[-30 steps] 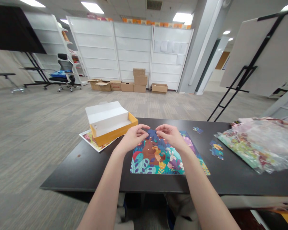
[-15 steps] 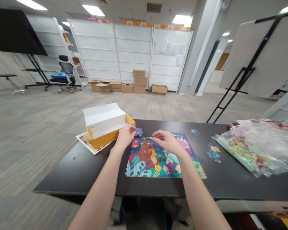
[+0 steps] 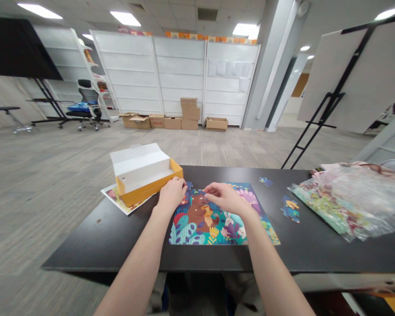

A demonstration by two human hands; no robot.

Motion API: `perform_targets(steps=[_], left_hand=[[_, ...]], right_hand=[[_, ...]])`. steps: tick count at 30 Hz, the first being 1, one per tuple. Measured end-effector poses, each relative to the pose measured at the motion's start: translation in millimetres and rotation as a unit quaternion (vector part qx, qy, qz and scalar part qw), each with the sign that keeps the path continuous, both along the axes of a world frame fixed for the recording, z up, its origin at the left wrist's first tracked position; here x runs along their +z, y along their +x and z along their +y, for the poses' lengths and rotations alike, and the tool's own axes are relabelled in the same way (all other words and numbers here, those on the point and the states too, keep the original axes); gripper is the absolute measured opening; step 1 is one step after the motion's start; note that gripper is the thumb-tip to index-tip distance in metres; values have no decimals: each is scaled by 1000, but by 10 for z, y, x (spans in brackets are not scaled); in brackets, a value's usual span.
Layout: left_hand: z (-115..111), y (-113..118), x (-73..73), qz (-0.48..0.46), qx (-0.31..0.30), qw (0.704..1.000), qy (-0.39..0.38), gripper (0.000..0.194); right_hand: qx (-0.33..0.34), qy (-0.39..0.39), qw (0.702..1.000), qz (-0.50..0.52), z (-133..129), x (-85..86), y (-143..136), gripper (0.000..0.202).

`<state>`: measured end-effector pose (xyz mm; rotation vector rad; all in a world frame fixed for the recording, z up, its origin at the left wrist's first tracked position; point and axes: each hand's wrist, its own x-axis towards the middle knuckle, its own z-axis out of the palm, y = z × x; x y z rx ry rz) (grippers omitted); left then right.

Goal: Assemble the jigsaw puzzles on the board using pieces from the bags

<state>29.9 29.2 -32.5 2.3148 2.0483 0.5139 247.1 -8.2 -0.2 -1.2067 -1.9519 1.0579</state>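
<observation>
A jigsaw puzzle (image 3: pixel 199 226) with a brown bear, a white rabbit and bright leaves lies largely joined on the black table. My left hand (image 3: pixel 174 193) is at its far left corner, fingers bent and closed at a blue puzzle piece (image 3: pixel 188 185); the fingers hide part of that piece. Over the upper middle of the picture hovers my right hand (image 3: pixel 224 197), fingers curled, with a small gap between thumb and forefinger. Nothing shows clearly in that gap. Loose pieces (image 3: pixel 266 181) lie beyond the puzzle's right side, and a joined cluster (image 3: pixel 290 209) lies nearer.
An open yellow box (image 3: pixel 145 188) with a white inside stands at the left on a printed sheet (image 3: pixel 113 195). Clear plastic bags (image 3: pixel 355 197) with colourful contents cover the table's right part. Beyond the black table (image 3: pixel 95 245) are cardboard boxes (image 3: pixel 190 114) and a whiteboard stand (image 3: pixel 329 103).
My left hand has come slightly nearer to me, with the blue piece at its fingertips. My right hand has lowered a little and moved left, its thumb and fingers drawn closer. The view has shifted slightly.
</observation>
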Motion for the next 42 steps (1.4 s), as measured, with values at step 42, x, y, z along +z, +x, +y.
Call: perform_targets(steps=[42], left_hand=[[-141, -29, -131, 70, -97, 991, -66, 47]], right_hand=[[-24, 81, 990, -109, -64, 71, 269, 11]])
